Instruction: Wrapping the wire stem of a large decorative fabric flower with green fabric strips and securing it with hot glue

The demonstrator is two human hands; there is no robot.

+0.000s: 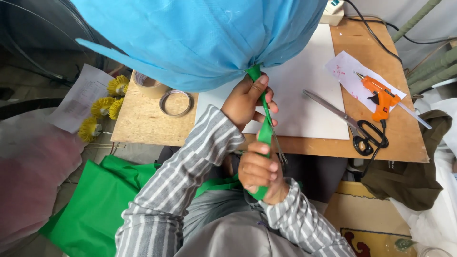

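- At the far left we see yellow fringed flower centres on thin sticks beside a printed sheet of paper, and below them a heap of smooth green fabric on the floor.
- On the chipboard table lie a roll of tape and a clear ring.
- Our left hand pinches the stem just under the gathered neck of the big blue fabric flower, thumb pressed against the green wrap; the cloth looks soft, non-woven and slightly crinkled.
- Our right hand is closed in a fist round the green strip, pulled taut along the stem; thin wire ends show beside it.
- We judge the wrapping of the stem to be in hand; the next turn calls for steady tension and a firm hold at the neck.
- To the right lie a white board, long scissors with black handles, and an orange glue gun on a paper scrap.
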